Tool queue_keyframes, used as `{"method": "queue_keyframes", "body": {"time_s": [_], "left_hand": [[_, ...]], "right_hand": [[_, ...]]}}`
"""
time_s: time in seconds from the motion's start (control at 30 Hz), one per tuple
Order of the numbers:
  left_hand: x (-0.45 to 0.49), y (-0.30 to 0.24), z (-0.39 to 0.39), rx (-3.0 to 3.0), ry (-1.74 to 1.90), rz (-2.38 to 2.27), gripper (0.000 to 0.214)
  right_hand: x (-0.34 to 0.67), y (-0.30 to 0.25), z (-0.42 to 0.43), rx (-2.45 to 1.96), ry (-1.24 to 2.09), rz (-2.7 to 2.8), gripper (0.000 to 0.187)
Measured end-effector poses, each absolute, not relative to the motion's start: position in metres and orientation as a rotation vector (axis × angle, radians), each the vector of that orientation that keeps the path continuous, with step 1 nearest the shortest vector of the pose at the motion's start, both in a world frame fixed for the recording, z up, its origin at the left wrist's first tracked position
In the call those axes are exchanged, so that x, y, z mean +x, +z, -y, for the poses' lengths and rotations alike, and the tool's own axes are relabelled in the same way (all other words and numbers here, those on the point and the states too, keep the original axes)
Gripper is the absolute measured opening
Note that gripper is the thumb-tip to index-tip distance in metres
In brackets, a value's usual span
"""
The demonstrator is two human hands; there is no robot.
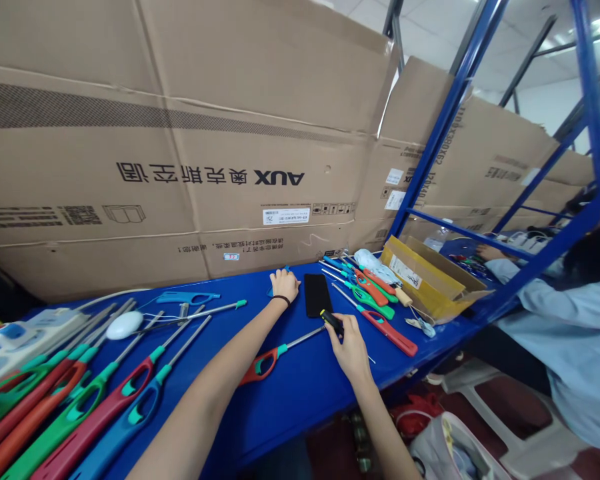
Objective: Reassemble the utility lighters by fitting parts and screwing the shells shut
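My left hand (284, 287), with a dark band at the wrist, is closed over a blue plastic piece near the cardboard wall; only small bits of the piece show around the fingers. In my right hand (351, 343) is a black-and-yellow screwdriver (333, 323), its thin shaft emerging below the palm. Between the hands lies a black phone (318, 295). An orange-handled long-necked lighter (263, 367) rests between my forearms, its metal tube reaching toward my right hand. Just right of that hand is a red long-necked lighter (387, 330).
Several long-necked lighters (100, 403) fan out at the left, near a white power strip (45, 340) and a white oval object (125, 325). More lighters (367, 287) lie by a yellow-taped box (420, 280). Cardboard (205, 133) walls the back; a blue frame post (445, 120) and another person (555, 333) are right.
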State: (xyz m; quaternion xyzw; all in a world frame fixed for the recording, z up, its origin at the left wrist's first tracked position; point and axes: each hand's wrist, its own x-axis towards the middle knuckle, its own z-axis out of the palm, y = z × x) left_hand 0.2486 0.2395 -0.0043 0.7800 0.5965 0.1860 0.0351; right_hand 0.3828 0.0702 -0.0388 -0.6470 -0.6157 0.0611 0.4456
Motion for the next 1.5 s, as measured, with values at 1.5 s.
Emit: {"method": "queue_keyframes", "body": {"time_s": [1.5], "left_hand": [[0.183,-0.001,-0.119,2.406,0.557,-1.143,0.013]], "right_hand": [[0.381,-0.033,-0.063,-1.669,0.08,1.549,0.024]]}}
